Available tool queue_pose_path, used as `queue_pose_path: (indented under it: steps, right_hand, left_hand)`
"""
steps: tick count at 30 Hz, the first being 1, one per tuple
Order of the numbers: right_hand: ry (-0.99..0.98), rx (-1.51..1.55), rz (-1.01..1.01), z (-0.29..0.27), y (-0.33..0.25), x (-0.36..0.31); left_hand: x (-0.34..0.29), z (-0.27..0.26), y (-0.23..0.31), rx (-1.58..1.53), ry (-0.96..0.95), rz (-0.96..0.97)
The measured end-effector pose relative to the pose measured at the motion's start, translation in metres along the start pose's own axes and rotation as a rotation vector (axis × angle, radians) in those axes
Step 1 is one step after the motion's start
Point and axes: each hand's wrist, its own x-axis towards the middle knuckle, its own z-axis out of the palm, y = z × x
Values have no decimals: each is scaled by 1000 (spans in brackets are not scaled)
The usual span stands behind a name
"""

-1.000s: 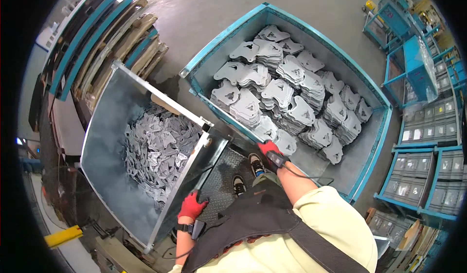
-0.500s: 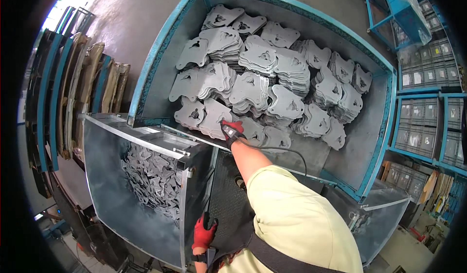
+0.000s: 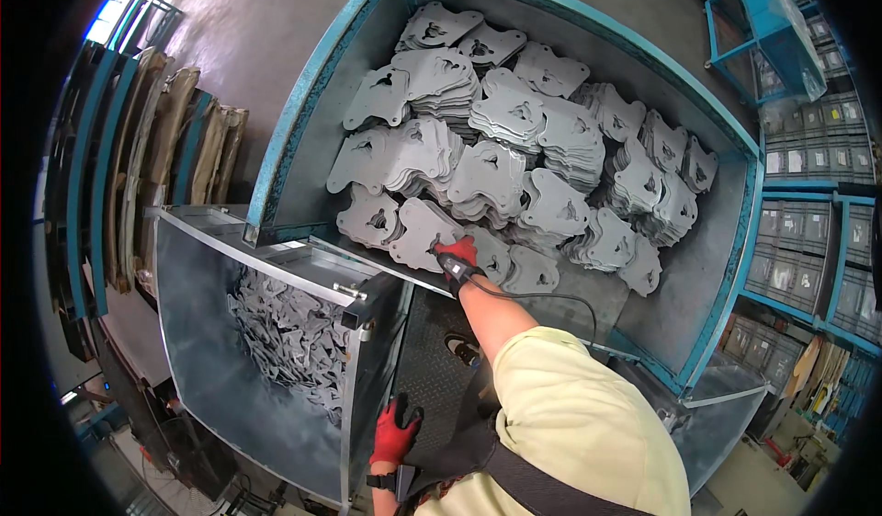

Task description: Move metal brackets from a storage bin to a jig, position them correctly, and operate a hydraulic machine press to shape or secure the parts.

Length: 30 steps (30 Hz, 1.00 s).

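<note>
My right hand [image 3: 458, 258], in a red-and-black glove, reaches into a large blue-framed metal bin [image 3: 317, 89]. Its fingers close on the right edge of a flat grey metal plate [image 3: 420, 231] in the front row; the fingertips are partly hidden. A dark device with a black cable [image 3: 551, 296] sits on the back of that hand. Stacks of similar cut-out plates [image 3: 487, 169] fill most of the bin. Low beside a second container, my left hand [image 3: 396, 431], gloved alike, holds nothing, its fingers apart.
A grey metal container [image 3: 197, 332] at the left holds a heap of small metal pieces [image 3: 289, 337]. Upright boards [image 3: 156, 148] lean at the far left. Blue racks with grey crates [image 3: 790, 240] line the right. A dark textured floor plate [image 3: 432, 346] lies between the containers.
The view has shifted, with the bin now farther right. The plate at my right hand has moved slightly toward me and covers the layered edges below it. My left hand's fingers have spread more.
</note>
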Motion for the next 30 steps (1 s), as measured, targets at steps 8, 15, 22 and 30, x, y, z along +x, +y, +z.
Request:
queue_pose_path:
  steps: [8,15,22,30]
  right_hand:
    - [141,18,89,-1,8,18]
    - [51,-20,-8,-31,3,-6]
    - [57,59,42,-29,17,14]
    - [45,-117,-69,-9,12,-1]
  left_hand:
    - [14,11,6,22,-43,10]
    - [8,18,-13,-40,-38,-29]
    - [15,30,-16,-44,-53,-9]
    - [-2,30,-13,-84,-32,-41]
